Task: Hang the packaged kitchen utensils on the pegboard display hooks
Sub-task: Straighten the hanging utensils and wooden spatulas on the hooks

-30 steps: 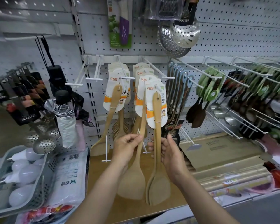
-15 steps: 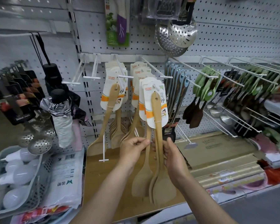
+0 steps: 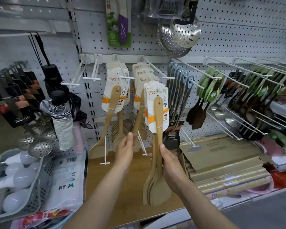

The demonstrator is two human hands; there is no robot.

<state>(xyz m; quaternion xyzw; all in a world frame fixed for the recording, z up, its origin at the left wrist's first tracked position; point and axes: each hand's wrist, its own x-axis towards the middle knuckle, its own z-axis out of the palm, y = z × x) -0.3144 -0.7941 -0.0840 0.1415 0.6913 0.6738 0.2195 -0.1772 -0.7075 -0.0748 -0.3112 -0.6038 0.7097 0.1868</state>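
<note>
Item: bundle of pale wooden spatulas on white printed backing cards, several stacked together, held upright in front of the white pegboard wall; card tops level with the tip of the white wire display hook, hang-holes not yet threaded as far as can be judged. Right hand: thumb and fingers curled round the bundled handles below the cards. Left hand: thumb and fingers pinching the handle of one carded wooden spatula already hanging on that hook, steadying it. Neighbouring stock: a second row of carded wooden spatulas to the left. Handling, judged: light, stiff, smooth wood; thin cards bend and tear at the hole, so grip the handles and guide the holes squarely onto the hook
</note>
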